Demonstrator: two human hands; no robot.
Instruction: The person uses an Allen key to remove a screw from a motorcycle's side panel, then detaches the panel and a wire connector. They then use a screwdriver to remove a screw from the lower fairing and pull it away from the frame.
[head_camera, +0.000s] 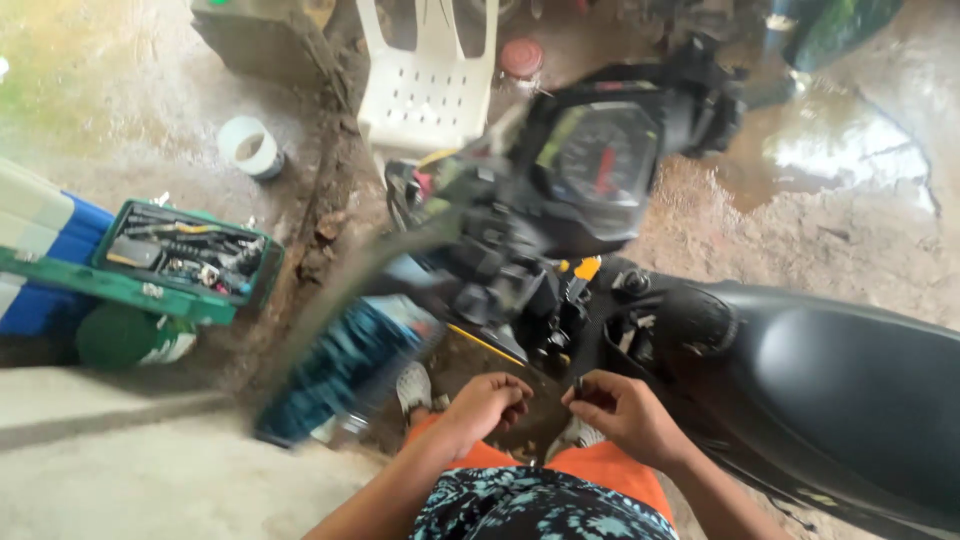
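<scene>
- Black is the colour of the motorbike (800, 380), which is seen from above on wet, muddy ground (800, 220).
- Its round dial (600, 160) is seen near the top.
- The left hand (487, 402) is curled shut, low in front of the bike's open middle.
- A small dark part (578, 384) is pinched in the fingers (590, 398) of the right hand (625, 412), just beside the left hand.
- A green toolbox (180, 262) is lying open, well apart to the left.
- A white plastic chair (428, 80) is standing behind the bike.

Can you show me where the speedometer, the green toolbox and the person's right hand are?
speedometer (600, 160), head view, on the middle of the dial face.
green toolbox (185, 252), head view, on the open tray of tools.
right hand (625, 410), head view, on the back of the hand.
</scene>
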